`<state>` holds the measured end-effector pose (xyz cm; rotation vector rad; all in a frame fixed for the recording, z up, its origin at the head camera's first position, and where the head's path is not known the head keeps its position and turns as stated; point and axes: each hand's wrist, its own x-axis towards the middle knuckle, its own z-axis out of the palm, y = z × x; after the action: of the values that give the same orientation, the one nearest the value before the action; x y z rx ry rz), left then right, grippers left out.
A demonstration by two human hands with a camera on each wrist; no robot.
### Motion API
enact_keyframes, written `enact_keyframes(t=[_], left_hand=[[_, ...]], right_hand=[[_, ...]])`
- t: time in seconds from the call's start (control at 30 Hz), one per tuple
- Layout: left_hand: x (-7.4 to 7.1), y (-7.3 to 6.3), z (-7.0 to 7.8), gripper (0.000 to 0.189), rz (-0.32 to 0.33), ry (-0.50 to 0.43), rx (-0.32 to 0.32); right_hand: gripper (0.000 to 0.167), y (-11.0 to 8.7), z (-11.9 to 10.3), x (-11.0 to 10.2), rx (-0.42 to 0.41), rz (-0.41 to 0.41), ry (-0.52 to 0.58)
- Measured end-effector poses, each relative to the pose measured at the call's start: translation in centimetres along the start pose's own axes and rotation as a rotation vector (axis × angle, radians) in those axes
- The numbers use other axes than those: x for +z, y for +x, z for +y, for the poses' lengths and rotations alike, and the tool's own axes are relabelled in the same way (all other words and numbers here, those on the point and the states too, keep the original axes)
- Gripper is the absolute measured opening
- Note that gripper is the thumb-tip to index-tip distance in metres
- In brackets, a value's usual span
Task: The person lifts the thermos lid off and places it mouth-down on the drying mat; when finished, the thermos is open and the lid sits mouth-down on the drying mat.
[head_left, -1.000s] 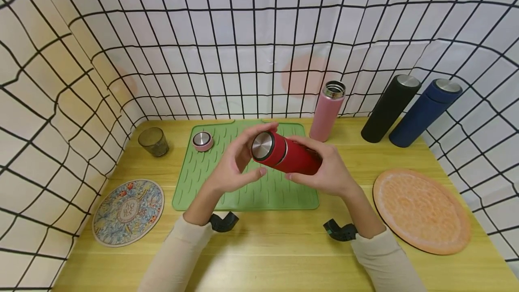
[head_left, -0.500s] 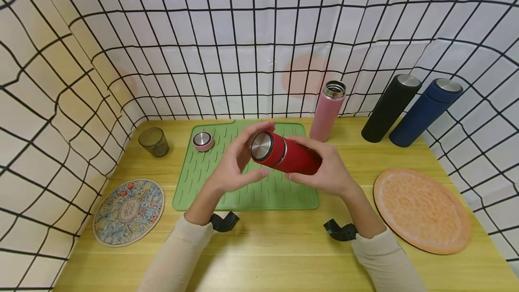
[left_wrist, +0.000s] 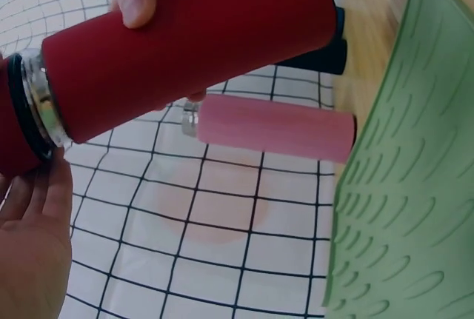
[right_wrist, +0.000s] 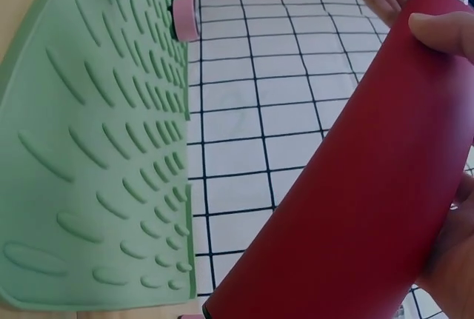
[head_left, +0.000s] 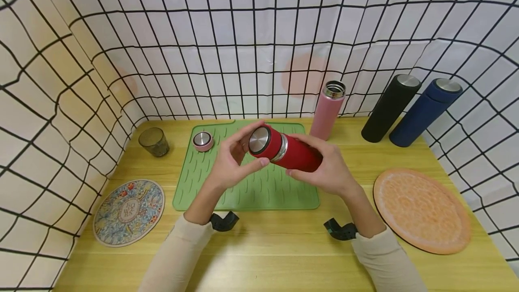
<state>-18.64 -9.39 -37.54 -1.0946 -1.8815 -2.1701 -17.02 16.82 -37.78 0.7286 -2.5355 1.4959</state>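
Observation:
Above the green mat (head_left: 247, 188), my right hand (head_left: 330, 168) grips the body of a red thermos bottle (head_left: 302, 154), which is tilted with its top toward the left. My left hand (head_left: 229, 163) holds its red lid (head_left: 267, 141), thumb on the near side and fingers around the far side. Between lid and body a band of the silver neck (head_left: 280, 148) shows; in the left wrist view the metal neck (left_wrist: 43, 101) is plain to see. A pink lid (head_left: 202, 141) lies on the mat's back left. The pink bottle (head_left: 327, 111) stands lidless behind the right hand.
A black bottle (head_left: 389, 109) and a blue bottle (head_left: 425, 114) stand at the back right. On the left are a brown glass (head_left: 154, 142) and a round patterned placemat (head_left: 129, 213); an orange round placemat (head_left: 421, 211) lies at right. Gridded white walls (head_left: 263, 57) enclose the table.
My left hand has closed in on the red lid and shifted slightly left and up with it. The gap to the body has widened, baring more silver neck. The right hand keeps its place.

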Motion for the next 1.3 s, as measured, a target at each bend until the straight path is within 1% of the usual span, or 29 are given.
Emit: enact_keyframes(t=[0.1,0.23,0.4,0.53,0.6,0.77,0.93,1.03,1.13,1.2,1.3], left_hand=[[-0.2,0.1,0.0,0.075,0.046,0.002,0.005],[-0.7,0.1,0.0,0.071,0.088,0.016,0.006],[-1.7,0.2,-0.3,0.071,0.163,0.08,-0.007],[-2.8,0.2,-1.0,0.074,0.216,0.135,-0.048],[-3.4,0.1,-1.4,0.074,0.239,0.156,-0.074],[-4.6,-0.1,-2.7,0.072,0.307,0.217,-0.125],[-5.7,-0.1,-3.5,0.073,0.35,0.29,-0.19],[-6.1,-0.1,-3.7,0.074,0.349,0.346,-0.244],[-6.0,-0.1,-3.5,0.076,0.358,0.369,-0.285],[-6.1,0.0,-3.6,0.078,0.381,0.373,-0.301],[-6.3,0.1,-4.3,0.077,0.426,0.392,-0.3]], right_hand=[[0.071,0.2,0.1,-0.3,0.015,0.014,-0.019],[0.071,0.3,0.4,-1.1,0.027,0.043,-0.026],[0.075,0.3,1.3,-2.7,0.014,0.127,-0.044],[0.077,0.1,2.1,-4.4,0.025,0.213,-0.069],[0.078,0.0,2.5,-5.3,0.046,0.261,-0.068],[0.079,-0.4,3.5,-7.3,0.146,0.363,-0.068],[0.076,-0.2,4.8,-8.6,0.223,0.427,-0.087],[0.075,0.2,5.7,-9.1,0.241,0.473,-0.066],[0.075,0.7,6.6,-9.6,0.252,0.53,-0.041],[0.074,1.1,7.2,-9.9,0.256,0.567,-0.029],[0.074,1.6,7.9,-10.4,0.256,0.605,-0.011]])
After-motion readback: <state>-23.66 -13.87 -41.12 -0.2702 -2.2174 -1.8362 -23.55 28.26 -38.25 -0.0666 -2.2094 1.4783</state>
